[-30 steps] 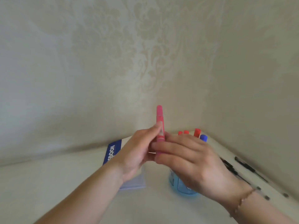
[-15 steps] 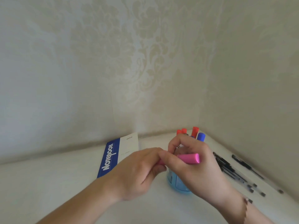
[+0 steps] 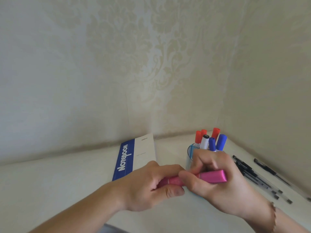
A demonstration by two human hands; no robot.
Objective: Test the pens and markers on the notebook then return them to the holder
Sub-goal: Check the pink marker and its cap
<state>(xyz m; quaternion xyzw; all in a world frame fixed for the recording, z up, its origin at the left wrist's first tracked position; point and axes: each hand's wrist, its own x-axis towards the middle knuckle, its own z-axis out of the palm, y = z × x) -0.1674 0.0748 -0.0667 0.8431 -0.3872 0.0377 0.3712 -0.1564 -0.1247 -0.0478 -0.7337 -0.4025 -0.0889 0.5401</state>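
Now both hands clamp one pink marker lying level: left hand on its nine-o'clock end, right hand on its three-o'clock end.

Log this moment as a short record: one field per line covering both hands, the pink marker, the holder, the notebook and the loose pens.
left hand: grips one end of the pink marker
right hand: grips the marker's other end, near its cap
pink marker: held level between both hands, cap on
holder: blue, upright behind the right hand, holding red and blue capped markers
notebook: closed, blue and white cover, flat on the table
black pens: loose on the table, right of the holder
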